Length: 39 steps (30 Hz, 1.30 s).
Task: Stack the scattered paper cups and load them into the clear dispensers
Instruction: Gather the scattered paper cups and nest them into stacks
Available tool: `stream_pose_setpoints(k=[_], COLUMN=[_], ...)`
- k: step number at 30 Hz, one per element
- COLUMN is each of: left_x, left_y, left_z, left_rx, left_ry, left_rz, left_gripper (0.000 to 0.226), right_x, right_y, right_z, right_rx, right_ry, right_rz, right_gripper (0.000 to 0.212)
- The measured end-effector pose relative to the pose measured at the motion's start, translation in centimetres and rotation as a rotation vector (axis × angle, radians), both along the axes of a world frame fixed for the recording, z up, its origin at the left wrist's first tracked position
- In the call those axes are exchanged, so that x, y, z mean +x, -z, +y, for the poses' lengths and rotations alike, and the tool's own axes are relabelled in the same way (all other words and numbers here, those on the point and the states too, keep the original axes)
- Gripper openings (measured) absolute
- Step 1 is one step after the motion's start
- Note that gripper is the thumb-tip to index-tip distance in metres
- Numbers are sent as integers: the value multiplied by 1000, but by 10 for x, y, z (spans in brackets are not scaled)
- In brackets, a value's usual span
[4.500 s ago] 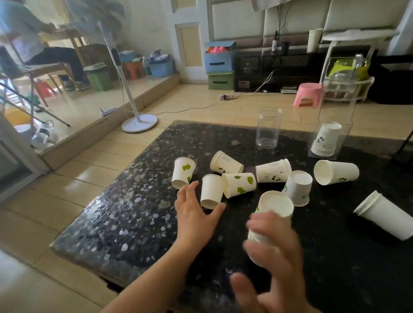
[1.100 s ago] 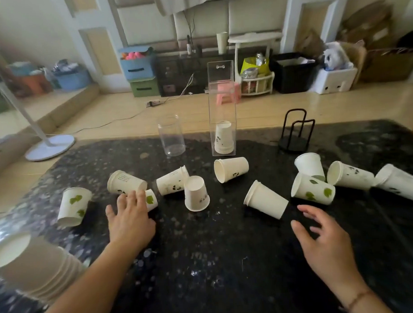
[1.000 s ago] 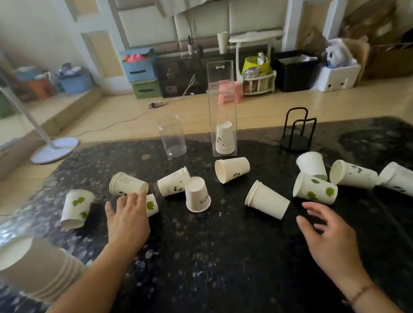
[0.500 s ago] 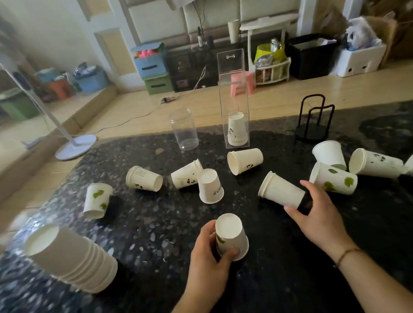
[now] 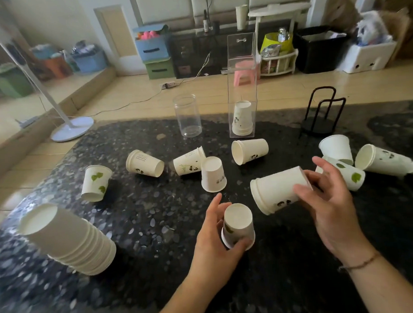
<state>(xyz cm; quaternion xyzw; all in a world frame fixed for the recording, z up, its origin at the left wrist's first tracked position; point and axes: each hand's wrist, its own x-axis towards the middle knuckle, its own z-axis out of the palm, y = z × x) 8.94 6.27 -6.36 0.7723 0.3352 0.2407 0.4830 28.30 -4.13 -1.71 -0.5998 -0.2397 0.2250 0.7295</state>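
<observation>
- The left hand, low in the centre of the frame, has its fingers and thumb wrapped around an upside-down leaf-print cup whose rim sits at the dark speckled worktop.
- The right hand, right of centre, grasps a panda-print cup by its base end; that cup is tilted on its side, mouth pointing toward the lower left, just above the leaf-print cup.
- A nested stack of cups lies tilted at the lower left of the frame.
- Loose cups are scattered across the middle of the worktop: an inverted one with green leaves at left, two on their sides near centre, one inverted white cup, and another on its side below the tall dispenser.
- More cups sit at the right edge, one upright, others lying down.
- The tall square clear dispenser stands at upper centre with a short stack of inverted cups at its bottom.
- A round clear dispenser stands just left of it.
- A black wire holder stands at upper right.
</observation>
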Motion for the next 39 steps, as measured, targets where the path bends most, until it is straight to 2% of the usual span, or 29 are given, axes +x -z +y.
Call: stream_pose_setpoints(k=[2,5,8,13,15,17,19,21,23,25,27,29,32,36,39], left_x=[1,-1,-4,-5,-6,-9,-10,-5,5,17,30,43,58,69,66], left_y=[0,1,-1,-1,0,-3,-9,-16,-25,-30,-31,-28,-19,-8,-11], left_z=[1,2,1,-1,0,0,0,6,25,52,79,99,114,117,109], left_rx=[-1,-45,-93,-73,-78,-128,-237,-299,-255,-107,41,74,52,16,19], left_ry=[-4,20,67,96,141,248,305,179,-43,-203,-257,-247,-277,-380,-378], left_rz=[7,-29,-78,-94,-67,-55,-135,-267,-324,-195,35,167,187,173,129], left_gripper=[107,111,113,108,105,106,106,95,70,54,72,89,95,69,62], right_x=[-14,-34,-46,-60,-60,-57,-55,-53,-49,-44,-39,-34,-29,-23,-20], right_y=[-10,-17,-14,8,14,16,16,17,17,20,22,25,28,26,25], right_z=[3,8,15,18,17,17,16,15,17,21,24,28,33,40,36], right_rx=[73,47,-60,-365,-435,-478,-512,-497,-421,-327,-277,-263,-278,-298,-325], right_ry=[-78,-179,-254,-402,-422,-440,-480,-496,-452,-396,-339,-288,-213,-110,-50], right_rz=[-12,-209,-405,-593,-579,-585,-582,-527,-437,-336,-277,-231,-185,-148,-133], right_gripper=[78,79,80,89,84,88,95,94,83,82,84,84,77,63,61])
